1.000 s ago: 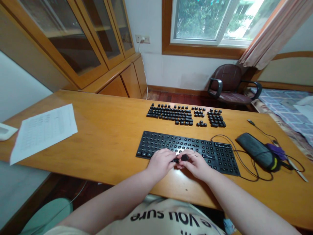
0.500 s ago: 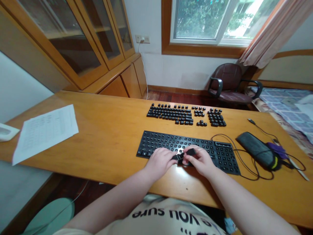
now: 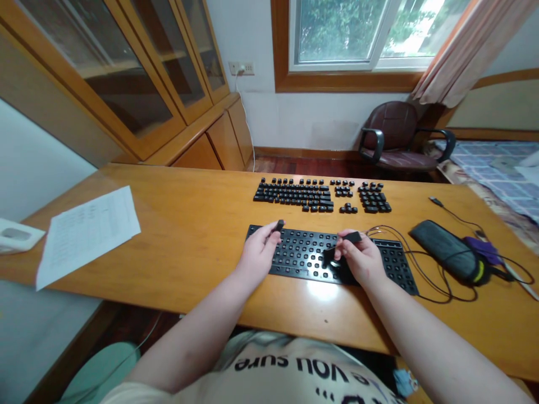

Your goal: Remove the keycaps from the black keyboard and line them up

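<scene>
A black keyboard base (image 3: pixel 307 252) with its keycaps removed lies on the wooden desk (image 3: pixel 193 230) before me. My left hand (image 3: pixel 256 255) hovers over its left end, fingers pinched on a small black keycap (image 3: pixel 279 225). My right hand (image 3: pixel 357 259) is over the middle right of the base, closed on a black key-puller tool (image 3: pixel 343 244). The removed keycaps (image 3: pixel 320 196) are laid out in keyboard order on the desk beyond the base.
A printed sheet (image 3: pixel 88 233) and a white object (image 3: pixel 17 238) lie at the desk's left. A black pouch (image 3: pixel 448 249), purple item and cables (image 3: pixel 416 264) sit at the right. Cabinets stand at the left; a chair (image 3: pixel 400 140) sits under the window.
My hands were together at the base's near edge; they have separated, the left one lifting a keycap away to the left, the right one raising the tool. The view tilted down a little.
</scene>
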Motion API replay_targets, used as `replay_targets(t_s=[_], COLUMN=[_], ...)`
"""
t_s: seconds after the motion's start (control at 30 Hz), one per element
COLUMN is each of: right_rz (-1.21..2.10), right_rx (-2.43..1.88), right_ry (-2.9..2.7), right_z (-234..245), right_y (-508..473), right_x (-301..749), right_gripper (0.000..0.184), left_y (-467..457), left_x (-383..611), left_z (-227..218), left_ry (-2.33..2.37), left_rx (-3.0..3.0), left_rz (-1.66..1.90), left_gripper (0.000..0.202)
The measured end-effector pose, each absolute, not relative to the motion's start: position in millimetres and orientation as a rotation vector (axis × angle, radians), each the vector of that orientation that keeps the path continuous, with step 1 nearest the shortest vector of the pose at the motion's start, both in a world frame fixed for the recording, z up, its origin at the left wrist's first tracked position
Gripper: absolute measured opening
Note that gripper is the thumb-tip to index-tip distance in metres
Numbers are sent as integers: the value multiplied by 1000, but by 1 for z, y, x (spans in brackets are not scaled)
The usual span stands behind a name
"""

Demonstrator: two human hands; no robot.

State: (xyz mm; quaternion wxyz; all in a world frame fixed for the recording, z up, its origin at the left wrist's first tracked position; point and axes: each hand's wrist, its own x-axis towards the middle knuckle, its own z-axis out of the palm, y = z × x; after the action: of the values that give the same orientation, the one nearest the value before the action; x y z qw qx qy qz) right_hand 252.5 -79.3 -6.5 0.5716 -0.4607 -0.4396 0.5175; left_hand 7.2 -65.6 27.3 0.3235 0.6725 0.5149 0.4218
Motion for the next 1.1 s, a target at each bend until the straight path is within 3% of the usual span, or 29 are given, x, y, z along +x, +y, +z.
replay_targets(t_s=[0.2,0.47,1.1], right_rz=[1223,1259,1320], right_rx=[-1026,-944,-942], right_ry=[-1006,-960,-941], right_z=[-15,-22,-21], right_y=[-74,-72,-73], right_x=[255,258,256], right_gripper=[29,22,24], left_y=[0,55,66], left_x=[11,38,55], left_z=[48,38,17], left_ry=[1523,1637,1799], left_rx=[1995,2426,2575], left_rz=[894,194,-85], left_gripper=[31,24,22])
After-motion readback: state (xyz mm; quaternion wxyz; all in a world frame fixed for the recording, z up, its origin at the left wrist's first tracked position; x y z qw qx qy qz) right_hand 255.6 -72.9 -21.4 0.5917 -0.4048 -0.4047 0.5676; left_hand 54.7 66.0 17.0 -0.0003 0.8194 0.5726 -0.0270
